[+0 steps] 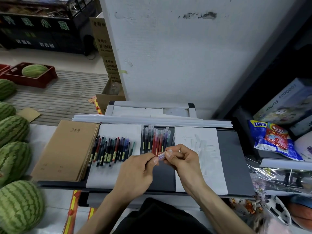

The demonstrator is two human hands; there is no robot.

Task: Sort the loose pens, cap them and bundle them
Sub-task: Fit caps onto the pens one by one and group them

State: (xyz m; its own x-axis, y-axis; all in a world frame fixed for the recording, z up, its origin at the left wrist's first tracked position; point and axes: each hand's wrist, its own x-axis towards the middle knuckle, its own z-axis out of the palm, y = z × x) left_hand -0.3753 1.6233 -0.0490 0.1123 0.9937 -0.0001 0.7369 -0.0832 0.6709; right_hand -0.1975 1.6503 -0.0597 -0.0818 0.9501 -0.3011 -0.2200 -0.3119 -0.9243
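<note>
Centrally, left hand (135,168) and right hand (183,157) pinch one purple pen (161,156), apparently capped, box (285,102) printed 50x70cm.

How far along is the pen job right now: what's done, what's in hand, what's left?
Done: a row of capped pens lies grouped black, red, purple. In hand: the left hand and right hand both pinch a purple pen, apparently fitting its clear cap. Left: the mixed-colour pens on the white sheet look uncapped, and nothing is bundled yet.
</note>
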